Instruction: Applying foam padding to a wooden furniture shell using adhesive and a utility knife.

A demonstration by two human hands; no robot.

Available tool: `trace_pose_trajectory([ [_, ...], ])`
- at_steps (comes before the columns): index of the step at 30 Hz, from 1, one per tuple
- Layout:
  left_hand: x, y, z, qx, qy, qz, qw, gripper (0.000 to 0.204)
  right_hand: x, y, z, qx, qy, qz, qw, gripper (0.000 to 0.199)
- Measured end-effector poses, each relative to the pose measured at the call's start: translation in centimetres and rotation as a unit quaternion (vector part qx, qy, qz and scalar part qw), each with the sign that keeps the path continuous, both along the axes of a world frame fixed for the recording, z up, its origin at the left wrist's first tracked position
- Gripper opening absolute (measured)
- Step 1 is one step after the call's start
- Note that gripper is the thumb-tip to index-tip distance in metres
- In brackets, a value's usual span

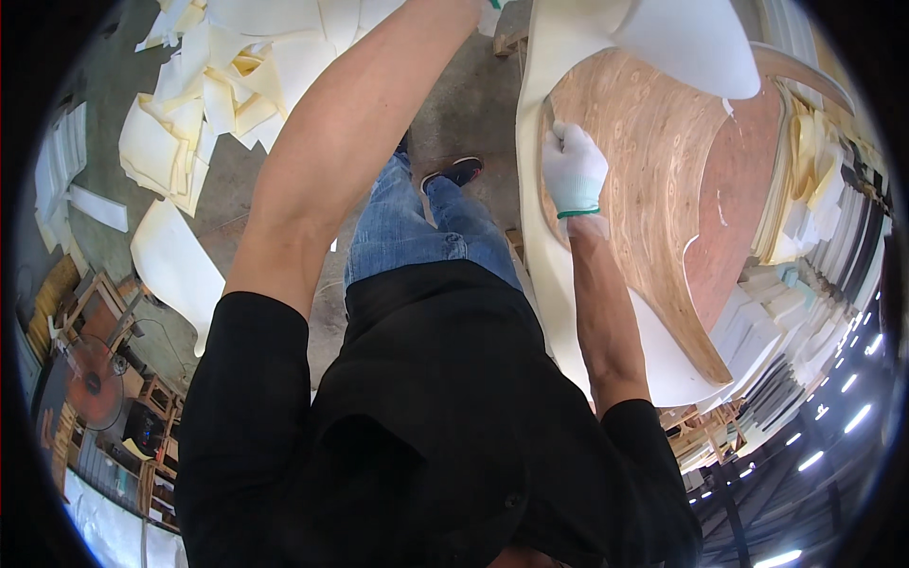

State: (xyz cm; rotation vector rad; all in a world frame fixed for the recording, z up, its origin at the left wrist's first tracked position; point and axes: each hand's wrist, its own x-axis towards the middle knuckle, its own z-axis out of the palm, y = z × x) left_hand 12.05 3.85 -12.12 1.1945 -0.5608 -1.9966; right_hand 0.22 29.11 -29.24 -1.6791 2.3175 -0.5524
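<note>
My right hand (574, 170), in a white glove with a green cuff, is closed with its fingers curled in. It rests at the left edge of a curved wood-grain board (653, 161); whatever may be inside the fingers is hidden. Beneath the board lies a cream-white foam sheet (532, 142), its edge showing along the left and lower sides. Over the board's far end curves a smooth white sheet (696, 47). My left arm (350, 142) reaches up to the top edge of the picture, where only the green-cuffed end of my left glove (492, 8) shows; its fingers are out of view.
Loose foam offcuts (213, 85) are heaped on the floor at the far left, with one white piece (170, 256) lying nearer. A reddish-brown board (734, 218) adjoins the wood-grain one. Stacked foam sheets (805, 189) stand at right. An orange fan (93, 381) is at lower left.
</note>
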Motion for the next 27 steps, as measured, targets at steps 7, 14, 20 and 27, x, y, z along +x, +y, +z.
trace_pose_trajectory([
  [7,0.5,-1.6,-7.7,-0.339,0.079,0.055,0.936,0.036,0.5,-0.7,-0.4,0.007,0.015,0.034,0.999,0.01],
  [14,1.4,-3.0,1.8,0.106,-0.046,-0.013,0.993,0.039,0.2,-0.1,-0.8,0.025,0.023,0.034,0.999,0.008],
  [20,2.2,-1.4,-6.2,-0.313,0.001,0.039,0.949,0.038,0.8,3.2,-0.2,0.045,0.013,0.048,0.998,0.008],
  [27,2.4,-4.4,-10.6,-0.36,0.065,0.057,0.929,0.029,0.5,2.3,-1.2,0.052,0.03,0.053,0.997,0.008],
])
